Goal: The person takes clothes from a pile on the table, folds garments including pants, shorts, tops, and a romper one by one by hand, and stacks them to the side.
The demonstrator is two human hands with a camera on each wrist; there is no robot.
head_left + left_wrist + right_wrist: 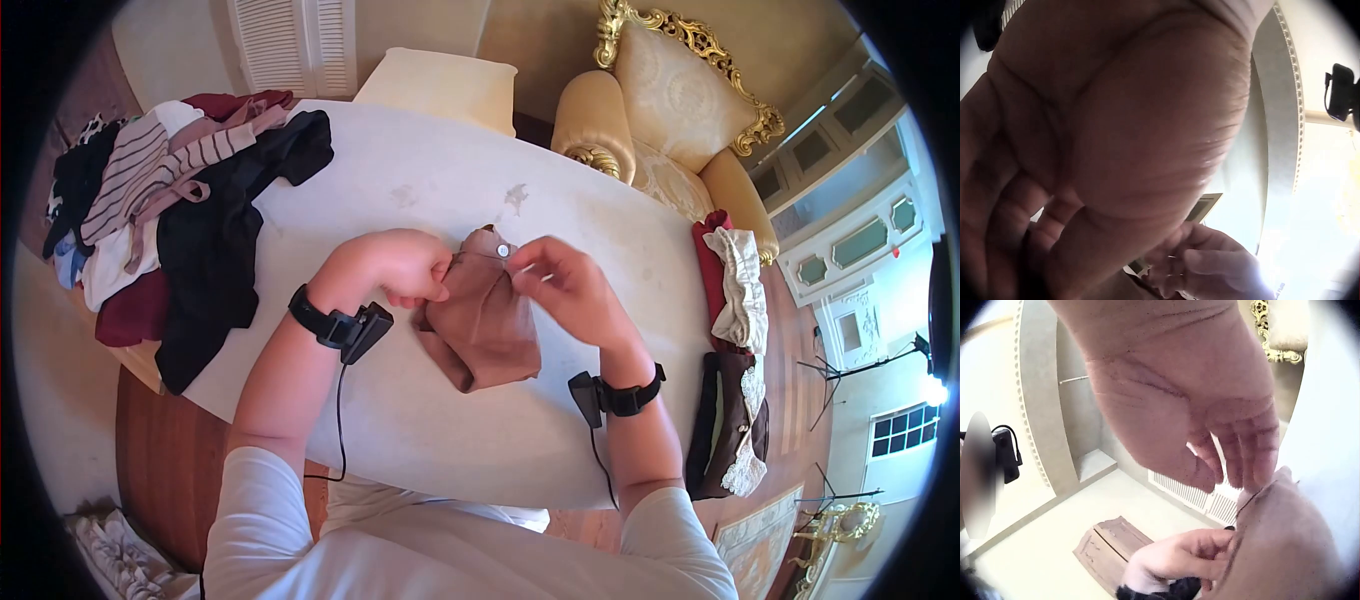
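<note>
A dusty-pink brown garment [485, 325] is bunched at the middle of the table, a round white button or tag [503, 251] near its top. The left hand [405, 268] pinches the garment's upper left edge with curled fingers. At its upper right is the right hand [562, 285], fingers bent and thumb near the fingertips. In the right wrist view the right hand [1191, 406] has its fingertips at the edge of the cloth [1285, 544], thumb apart from them. The left wrist view shows mostly the left palm [1141, 125]; its fingertips are cut off.
Mixed clothes [215, 240] lie heaped on the table's left side. Folded garments [738, 290] line the right edge of the white table [400, 430]. Behind the table stand a gold armchair [680, 100] and a cream stool [435, 85]. Cables hang from both wrist cameras.
</note>
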